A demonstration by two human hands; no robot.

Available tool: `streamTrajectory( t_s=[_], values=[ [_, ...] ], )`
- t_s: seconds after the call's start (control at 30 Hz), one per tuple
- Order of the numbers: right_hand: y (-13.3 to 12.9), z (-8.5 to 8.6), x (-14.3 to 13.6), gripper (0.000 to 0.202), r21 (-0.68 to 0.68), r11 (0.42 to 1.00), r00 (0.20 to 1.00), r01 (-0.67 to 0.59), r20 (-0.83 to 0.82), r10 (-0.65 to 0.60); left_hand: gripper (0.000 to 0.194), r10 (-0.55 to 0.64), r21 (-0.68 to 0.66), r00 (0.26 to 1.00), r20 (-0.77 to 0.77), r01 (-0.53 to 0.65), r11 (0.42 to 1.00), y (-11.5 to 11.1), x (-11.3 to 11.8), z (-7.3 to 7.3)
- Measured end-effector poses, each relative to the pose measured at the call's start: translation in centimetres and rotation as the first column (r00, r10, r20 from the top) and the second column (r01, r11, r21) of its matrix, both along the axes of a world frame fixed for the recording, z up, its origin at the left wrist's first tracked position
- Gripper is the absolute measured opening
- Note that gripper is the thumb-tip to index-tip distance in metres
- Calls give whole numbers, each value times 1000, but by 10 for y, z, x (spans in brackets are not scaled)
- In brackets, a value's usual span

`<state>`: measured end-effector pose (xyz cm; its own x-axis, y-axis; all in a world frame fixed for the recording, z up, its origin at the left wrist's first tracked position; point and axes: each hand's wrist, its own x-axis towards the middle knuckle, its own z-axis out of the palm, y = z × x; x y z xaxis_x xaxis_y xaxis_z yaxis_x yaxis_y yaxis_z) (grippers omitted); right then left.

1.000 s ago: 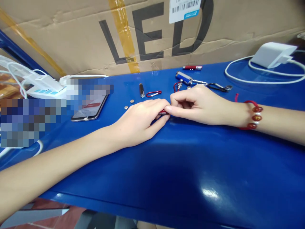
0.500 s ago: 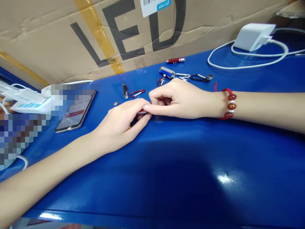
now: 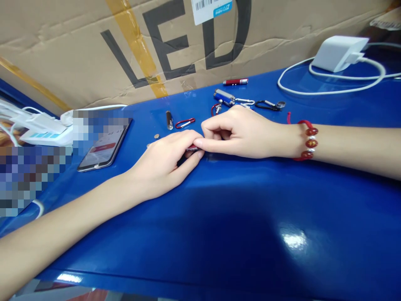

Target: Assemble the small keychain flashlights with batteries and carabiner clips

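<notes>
Blue tabletop (image 3: 238, 217): both hands meet, left hand (image 3: 163, 161) and right hand (image 3: 241, 131) pinching one small torch (image 3: 191, 149) between fingertips. Wrists rest down, likely steadying it; button cells (image 3: 156, 136) lie just beyond the left fingers.

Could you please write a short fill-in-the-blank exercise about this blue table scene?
1. The right hand wears a ___ bead bracelet.
2. Both hands pinch a small object on the ___ table.
3. The phone lies beside the ___ hand.
4. The cardboard box shows the letters ___.

Missing words: red; blue; left; LED
</notes>
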<state>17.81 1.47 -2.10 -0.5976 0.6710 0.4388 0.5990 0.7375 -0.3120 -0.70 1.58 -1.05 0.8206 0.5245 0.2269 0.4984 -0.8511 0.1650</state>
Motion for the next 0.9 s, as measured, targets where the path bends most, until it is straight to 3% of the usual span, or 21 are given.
streamTrajectory(
  t_s=[0.27,0.9],
  values=[
    [0,0,0,40,-29,1000,1000,-9,-13,9,11,-51,20,998,29,50,999,-1,-1,-1],
    [0,0,0,41,-42,999,1000,-19,-23,18,12,-35,3,999,11,35,999,0,-1,0]
  ],
)
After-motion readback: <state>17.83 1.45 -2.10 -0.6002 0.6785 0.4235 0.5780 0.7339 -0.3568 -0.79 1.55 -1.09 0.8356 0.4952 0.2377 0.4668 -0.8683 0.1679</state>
